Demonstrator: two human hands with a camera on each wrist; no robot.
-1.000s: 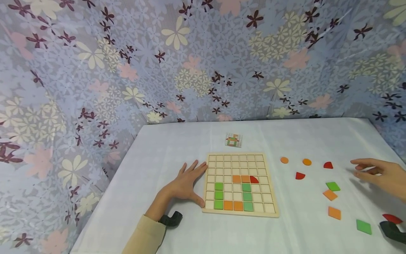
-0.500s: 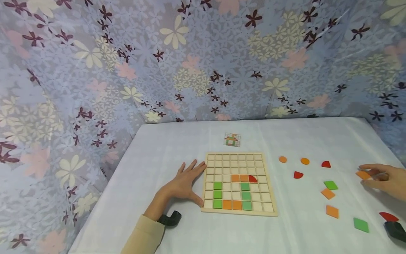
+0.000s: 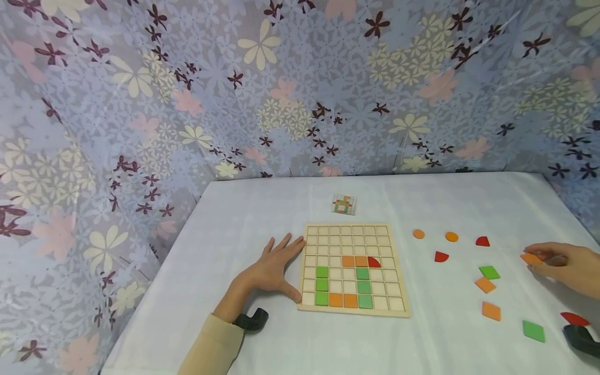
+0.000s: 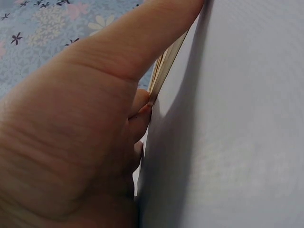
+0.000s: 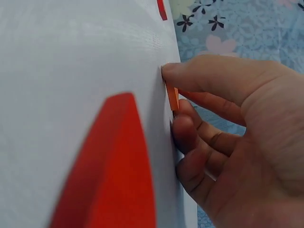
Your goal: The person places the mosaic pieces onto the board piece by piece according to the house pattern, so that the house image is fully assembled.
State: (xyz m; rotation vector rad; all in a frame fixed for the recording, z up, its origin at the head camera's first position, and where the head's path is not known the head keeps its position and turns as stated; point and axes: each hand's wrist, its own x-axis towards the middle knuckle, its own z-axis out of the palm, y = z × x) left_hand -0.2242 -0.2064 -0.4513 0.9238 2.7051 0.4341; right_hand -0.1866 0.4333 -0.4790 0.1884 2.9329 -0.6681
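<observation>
My left hand (image 3: 269, 272) lies with spread fingers at the left edge of a wooden grid board (image 3: 353, 311), touching its side with thumb and fingertips. In the board's cells sit green square tiles (image 3: 322, 285), orange square tiles (image 3: 343, 300) and one red quarter-circle tile (image 3: 373, 262). Far to the right, my right hand (image 3: 569, 266) pinches an orange tile (image 3: 531, 259) between thumb and fingers, low at the tablecloth. In the right wrist view only a narrow part of that orange tile (image 5: 173, 96) shows; the fingers hide the rest.
Between board and right hand lie loose pieces: orange discs (image 3: 451, 237), red quarter-circles (image 3: 441, 257), orange squares (image 3: 491, 311) and green squares (image 3: 533, 330). Another red piece (image 3: 574, 319) lies beside the right wrist's black strap mount. A small pattern card (image 3: 344, 204) is behind the board.
One second ago no tile showed in my right hand; by half a second ago an orange tile was between its fingers. Since then that hand has shifted slightly left. My left hand stays put.
</observation>
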